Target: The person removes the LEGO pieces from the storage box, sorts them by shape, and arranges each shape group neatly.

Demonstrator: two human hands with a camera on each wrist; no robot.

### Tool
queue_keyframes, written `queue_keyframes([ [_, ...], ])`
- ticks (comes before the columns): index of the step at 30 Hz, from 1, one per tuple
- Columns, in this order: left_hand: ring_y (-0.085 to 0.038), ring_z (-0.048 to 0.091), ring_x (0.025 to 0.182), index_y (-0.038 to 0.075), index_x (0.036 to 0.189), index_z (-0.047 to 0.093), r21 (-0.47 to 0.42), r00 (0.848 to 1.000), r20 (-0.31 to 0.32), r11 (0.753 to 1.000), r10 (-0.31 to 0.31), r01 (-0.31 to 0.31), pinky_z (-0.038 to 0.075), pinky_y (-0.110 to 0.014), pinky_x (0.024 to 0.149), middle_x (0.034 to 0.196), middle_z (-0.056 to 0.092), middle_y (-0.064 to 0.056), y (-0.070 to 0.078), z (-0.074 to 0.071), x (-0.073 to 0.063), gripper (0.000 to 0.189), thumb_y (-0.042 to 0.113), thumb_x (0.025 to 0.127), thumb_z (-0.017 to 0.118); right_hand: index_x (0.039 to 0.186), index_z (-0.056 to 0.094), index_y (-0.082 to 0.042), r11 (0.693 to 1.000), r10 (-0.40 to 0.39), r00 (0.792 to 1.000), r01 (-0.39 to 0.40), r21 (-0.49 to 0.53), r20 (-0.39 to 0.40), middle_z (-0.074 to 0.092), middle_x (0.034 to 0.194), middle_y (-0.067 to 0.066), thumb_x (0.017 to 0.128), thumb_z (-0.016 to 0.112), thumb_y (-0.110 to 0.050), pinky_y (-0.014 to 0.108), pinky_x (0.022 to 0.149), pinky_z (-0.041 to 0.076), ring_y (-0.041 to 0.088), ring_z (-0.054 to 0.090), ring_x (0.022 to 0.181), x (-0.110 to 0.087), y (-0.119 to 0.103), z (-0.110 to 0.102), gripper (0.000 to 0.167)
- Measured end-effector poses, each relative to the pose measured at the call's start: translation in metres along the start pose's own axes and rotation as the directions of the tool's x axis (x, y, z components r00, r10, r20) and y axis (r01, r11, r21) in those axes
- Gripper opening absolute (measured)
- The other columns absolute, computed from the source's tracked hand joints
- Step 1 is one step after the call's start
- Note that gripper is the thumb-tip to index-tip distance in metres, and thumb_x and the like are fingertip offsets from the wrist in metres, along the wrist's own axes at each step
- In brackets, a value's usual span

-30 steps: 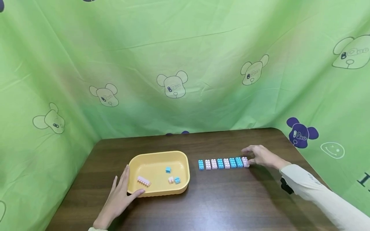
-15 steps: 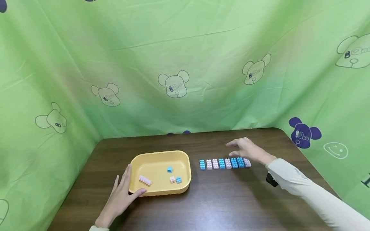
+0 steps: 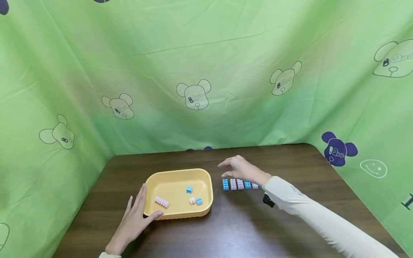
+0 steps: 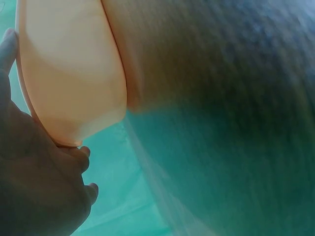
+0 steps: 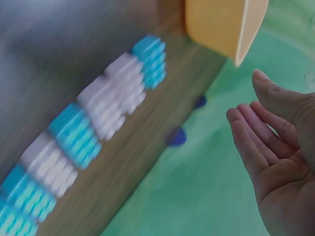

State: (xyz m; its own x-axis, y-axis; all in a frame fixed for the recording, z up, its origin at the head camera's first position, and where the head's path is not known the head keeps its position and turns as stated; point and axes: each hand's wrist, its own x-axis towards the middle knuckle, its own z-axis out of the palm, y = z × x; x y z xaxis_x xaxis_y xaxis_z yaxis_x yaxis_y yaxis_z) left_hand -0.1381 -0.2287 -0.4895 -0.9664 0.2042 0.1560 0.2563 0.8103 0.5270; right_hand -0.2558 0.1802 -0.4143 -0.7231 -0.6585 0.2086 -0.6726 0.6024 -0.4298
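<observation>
My left hand [image 3: 132,222] rests at the near left corner of a yellow plastic tray [image 3: 175,216], its fingers straight along the left rim and the thumb over the front rim. In the tray lie a long pink building brick [image 3: 162,201], a small blue brick [image 3: 189,189], a pale pink brick [image 3: 192,201] and another blue brick [image 3: 199,201]. Above a row of blue and pink bricks, my right hand [image 3: 243,169] hangs with relaxed fingers and nothing in it. The right wrist view shows that hand [image 5: 280,142] bare, thumb apart from the fingers.
The row runs rightward from a blue brick [image 3: 225,184] beside the tray; my right hand and sleeve hide its right part. All stands on a dark wooden table [image 3: 206,240]. A green printed cloth [image 3: 193,129] hangs behind and at both sides.
My right hand has left the pink brick at the row's right end and moved left over the row, toward the tray. The left hand and the tray have stayed in place.
</observation>
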Motion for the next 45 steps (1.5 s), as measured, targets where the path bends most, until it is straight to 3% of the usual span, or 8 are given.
queue_keyframes([
  [6,-0.043,0.024,0.157,-0.001,0.169,0.012,-0.003,1.0,0.0,1.0,0.008,-0.008,0.01,-0.07,0.125,0.174,0.014,-0.025,0.0,0.0,0.0,0.109,0.051,0.096,0.075,0.118,0.075,0.01,0.997,-0.016,0.999,0.014,0.072,0.03,0.077,0.113,0.021,0.091,0.083,-0.006,0.037,0.09,0.063,0.032,0.076,0.104,0.026,-0.021,0.019,0.032],
  [14,-0.043,0.026,0.157,-0.002,0.168,0.013,0.002,1.0,-0.013,1.0,0.012,-0.012,0.01,-0.071,0.124,0.174,0.015,-0.026,0.0,-0.001,-0.001,0.109,0.051,0.096,0.075,0.115,0.077,0.009,0.996,-0.064,0.992,0.055,0.074,0.112,0.078,0.112,0.018,0.092,0.082,-0.005,0.028,0.087,0.062,0.027,0.078,0.1,0.066,-0.043,0.044,0.028],
  [19,-0.043,0.025,0.157,-0.001,0.168,0.012,-0.008,1.0,-0.012,1.0,0.003,-0.003,0.01,-0.071,0.124,0.174,0.015,-0.025,-0.001,0.0,-0.001,0.109,0.05,0.096,0.076,0.116,0.077,0.009,0.992,-0.044,0.982,0.022,0.122,0.182,0.079,0.111,0.018,0.093,0.081,-0.005,0.024,0.086,0.061,0.026,0.077,0.1,0.083,-0.055,0.059,0.027],
  [26,-0.041,0.025,0.157,-0.001,0.168,0.013,-0.01,1.0,-0.021,1.0,0.015,-0.015,0.011,-0.07,0.125,0.174,0.015,-0.024,-0.001,0.001,0.0,0.109,0.052,0.096,0.075,0.113,0.078,0.007,0.99,0.014,0.976,-0.044,0.131,0.217,0.079,0.109,0.016,0.092,0.082,-0.003,0.023,0.086,0.061,0.025,0.077,0.098,0.095,-0.066,0.077,0.024],
  [32,-0.042,0.027,0.156,-0.002,0.168,0.014,0.0,0.999,-0.028,1.0,0.016,-0.016,0.011,-0.071,0.124,0.173,0.017,-0.025,-0.001,0.0,0.0,0.109,0.052,0.095,0.075,0.108,0.079,0.005,0.994,0.023,0.975,-0.046,0.098,0.222,0.08,0.102,0.014,0.09,0.083,-0.002,0.024,0.085,0.061,0.025,0.077,0.095,0.101,-0.069,0.09,0.019],
  [45,-0.042,0.025,0.157,-0.003,0.168,0.014,0.001,1.0,-0.021,1.0,0.012,-0.012,0.01,-0.07,0.125,0.173,0.016,-0.026,-0.001,0.0,0.0,0.109,0.052,0.096,0.074,0.097,0.08,-0.003,0.997,0.061,0.973,-0.069,0.028,0.223,0.078,0.092,0.006,0.085,0.088,-0.005,0.018,0.077,0.057,0.015,0.072,0.084,0.099,-0.068,0.105,0.015],
])
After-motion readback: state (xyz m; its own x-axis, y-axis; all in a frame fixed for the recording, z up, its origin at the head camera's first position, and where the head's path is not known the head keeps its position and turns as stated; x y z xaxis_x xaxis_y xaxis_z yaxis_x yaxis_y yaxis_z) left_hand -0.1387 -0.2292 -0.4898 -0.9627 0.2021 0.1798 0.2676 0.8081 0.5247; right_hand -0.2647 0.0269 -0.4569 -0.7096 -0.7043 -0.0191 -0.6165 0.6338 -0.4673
